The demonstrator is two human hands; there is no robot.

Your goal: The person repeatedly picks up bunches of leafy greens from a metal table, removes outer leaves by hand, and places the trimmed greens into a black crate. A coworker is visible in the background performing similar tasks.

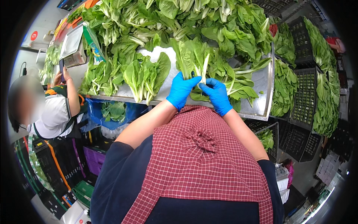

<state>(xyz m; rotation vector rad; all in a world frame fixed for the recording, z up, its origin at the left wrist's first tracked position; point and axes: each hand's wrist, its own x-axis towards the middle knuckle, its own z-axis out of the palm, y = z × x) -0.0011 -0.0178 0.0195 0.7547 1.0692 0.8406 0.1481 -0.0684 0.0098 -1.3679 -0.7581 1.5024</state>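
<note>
Both my hands wear blue gloves and meet at the near edge of a metal table. My left hand (182,89) grips a leafy green with pale stalks (205,67), its leaves pointing away from me. The fingers of my right hand (216,94) pinch the lower end of that white stalk. Left of my hands lies a bunch of leafy greens (144,77), stalk ends towards me. More loose greens (243,84) lie to the right of my right hand, and a large heap of them (173,19) spreads across the far side.
Bare metal of the tabletop (261,81) shows at right, bounded by a raised rim. Black plastic crates (303,95) with greens stand beyond it. At left are a weighing scale (73,46), a green plastic bag (93,42) and a person (56,109) holding a phone (61,70).
</note>
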